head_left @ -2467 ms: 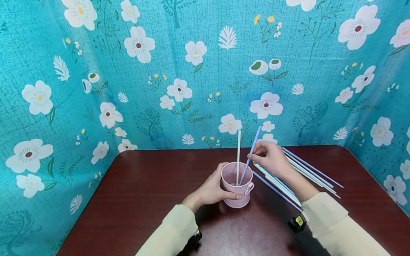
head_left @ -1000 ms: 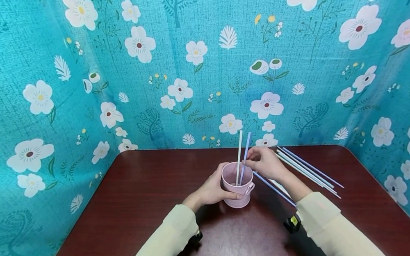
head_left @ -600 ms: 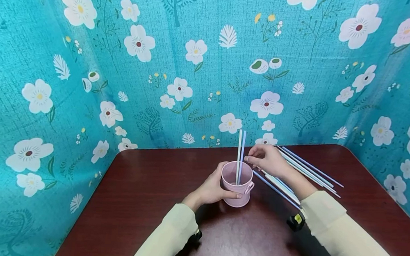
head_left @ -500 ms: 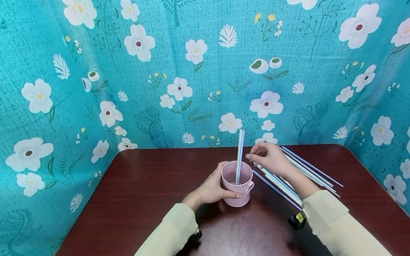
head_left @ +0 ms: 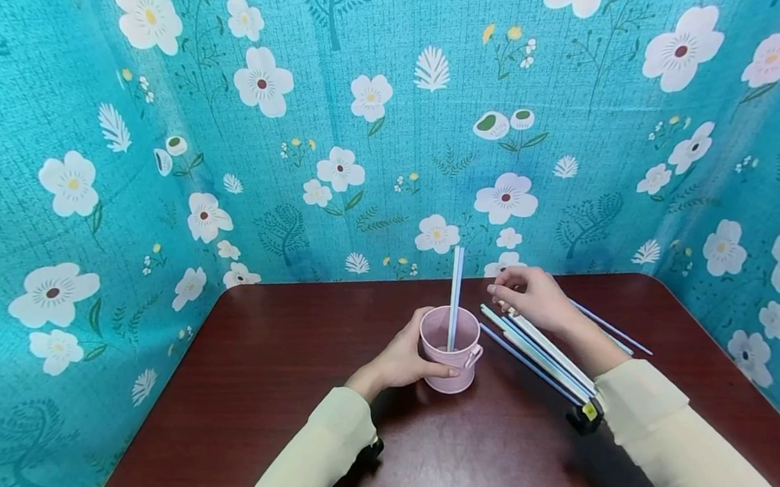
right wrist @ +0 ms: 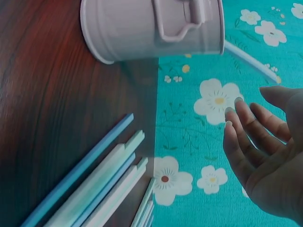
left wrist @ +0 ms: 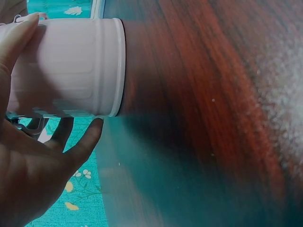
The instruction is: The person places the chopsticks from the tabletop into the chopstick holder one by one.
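A small pink bucket (head_left: 449,376) with a side handle stands upright on the table. My left hand (head_left: 402,356) grips its side, the thumb across the front; in the left wrist view the fingers lie on the far side of the bucket (left wrist: 66,71). Two thin straw-like sticks (head_left: 456,289), one whitish and one blue, stand close together inside it. Right of the bucket, my right hand (head_left: 533,298) hovers above loose sticks (head_left: 527,352). The right wrist view shows this hand (right wrist: 270,149) with loosely bent fingers and nothing in them, apart from the sticks (right wrist: 94,175).
Several white, pale green and blue sticks lie side by side on the dark red-brown table (head_left: 291,391). More sticks (head_left: 604,325) lie behind my right forearm. A turquoise flowered cloth (head_left: 386,133) hangs along the table's back and sides.
My right hand has let go of the blue stick, which tipped left against the whitish one in the bucket. The hand has then moved right, over the loose sticks. My left hand has stayed put.
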Tool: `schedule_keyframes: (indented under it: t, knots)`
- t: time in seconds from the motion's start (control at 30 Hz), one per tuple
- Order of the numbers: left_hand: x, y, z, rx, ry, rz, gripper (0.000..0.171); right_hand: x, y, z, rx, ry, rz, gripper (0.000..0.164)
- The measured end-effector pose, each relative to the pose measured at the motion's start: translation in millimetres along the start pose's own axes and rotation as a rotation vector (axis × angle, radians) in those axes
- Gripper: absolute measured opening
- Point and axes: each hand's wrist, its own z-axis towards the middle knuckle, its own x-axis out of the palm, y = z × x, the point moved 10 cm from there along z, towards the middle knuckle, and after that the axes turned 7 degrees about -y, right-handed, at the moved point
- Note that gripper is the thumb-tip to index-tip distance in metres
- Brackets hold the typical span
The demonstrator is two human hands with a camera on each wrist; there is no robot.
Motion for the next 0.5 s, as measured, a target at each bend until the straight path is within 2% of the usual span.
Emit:
schedule_keyframes:
  t: [0.5]
  knots:
    - [0.3, -0.8, -0.4, -0.001, 0.01, -0.005, 0.097, -17.2, -41.4, -8.8, 0.076, 0.002, -0.033, 0.023]
